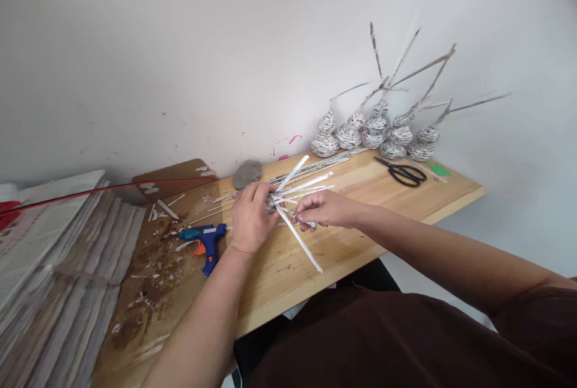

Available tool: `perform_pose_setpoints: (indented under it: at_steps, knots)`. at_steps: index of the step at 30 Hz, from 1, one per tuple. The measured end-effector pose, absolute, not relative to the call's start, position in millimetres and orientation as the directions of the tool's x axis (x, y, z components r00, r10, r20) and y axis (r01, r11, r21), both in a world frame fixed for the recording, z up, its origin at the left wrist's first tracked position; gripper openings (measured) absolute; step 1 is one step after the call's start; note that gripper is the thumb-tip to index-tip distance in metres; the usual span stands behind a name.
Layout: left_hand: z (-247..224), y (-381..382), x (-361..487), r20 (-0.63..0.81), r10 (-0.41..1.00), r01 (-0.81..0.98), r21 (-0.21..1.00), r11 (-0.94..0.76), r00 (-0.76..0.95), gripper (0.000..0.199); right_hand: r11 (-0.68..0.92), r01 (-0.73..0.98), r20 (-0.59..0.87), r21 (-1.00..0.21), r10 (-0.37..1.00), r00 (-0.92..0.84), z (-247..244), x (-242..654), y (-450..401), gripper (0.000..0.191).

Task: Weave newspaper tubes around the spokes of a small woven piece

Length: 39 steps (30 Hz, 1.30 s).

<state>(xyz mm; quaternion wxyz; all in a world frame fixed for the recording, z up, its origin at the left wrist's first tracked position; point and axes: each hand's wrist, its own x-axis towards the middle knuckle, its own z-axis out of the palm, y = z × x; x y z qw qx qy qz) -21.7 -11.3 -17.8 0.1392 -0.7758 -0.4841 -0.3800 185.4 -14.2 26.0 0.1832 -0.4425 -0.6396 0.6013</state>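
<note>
My left hand [253, 213] is closed around a small woven bundle of rolled newspaper [271, 201], most of it hidden by the palm and fingers. Several white paper tubes [303, 242] fan out from the bundle toward the right, above and below. Just right of it, my right hand [319, 209] pinches one rolled paper tube [310, 224] between thumb and fingers. More thin paper tubes [324, 163] lie in a row on the wooden table behind both hands.
A blue glue gun [208, 243] lies left of my left hand, near paper scraps. Behind are a grey stone-like lump [247, 174] and several woven gourd shapes [325, 144]. Black scissors [403, 172] and a green piece [439, 169] lie right; stacked paper [85, 267] stands left.
</note>
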Motion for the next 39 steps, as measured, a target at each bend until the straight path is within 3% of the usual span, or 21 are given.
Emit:
perform_pose_setpoints:
  at_steps: [7, 14, 20, 25, 34, 39]
  knots:
    - [-16.8, -12.9, -20.4, 0.740, 0.609, 0.827, 0.130, -0.547, 0.287, 0.021, -0.240, 0.355, -0.408, -0.903, 0.736, -0.541, 18.6, 184.9, -14.5, 0.010]
    - [-17.2, -14.3, -20.8, 0.736, 0.594, 0.823, 0.090, -0.561, 0.324, 0.026, -0.258, 0.319, -0.399, -0.912, 0.736, -0.546, 22.5, 178.1, -13.8, 0.017]
    - [-13.1, -18.4, -18.9, 0.770, 0.485, 0.827, -0.096, -0.554, 0.415, 0.024, -0.337, 0.336, -0.461, -0.880, 0.780, -0.423, 21.5, 173.1, -12.2, 0.017]
    - [-7.9, -23.6, -15.7, 0.730, 0.454, 0.810, -0.230, -0.540, 0.510, 0.024, -0.404, 0.324, -0.516, -0.856, 0.712, -0.476, 14.5, 175.9, -10.7, 0.011]
    - [-7.8, -26.2, -10.4, 0.680, 0.504, 0.786, -0.176, -0.593, 0.533, 0.023, -0.373, 0.310, -0.484, -0.874, 0.624, -0.614, 6.3, 193.2, -12.6, 0.019]
    - [-10.4, -24.9, -10.1, 0.668, 0.557, 0.799, -0.092, -0.595, 0.492, 0.023, -0.355, 0.293, -0.460, -0.888, 0.673, -0.579, 12.8, 196.7, -16.2, 0.026]
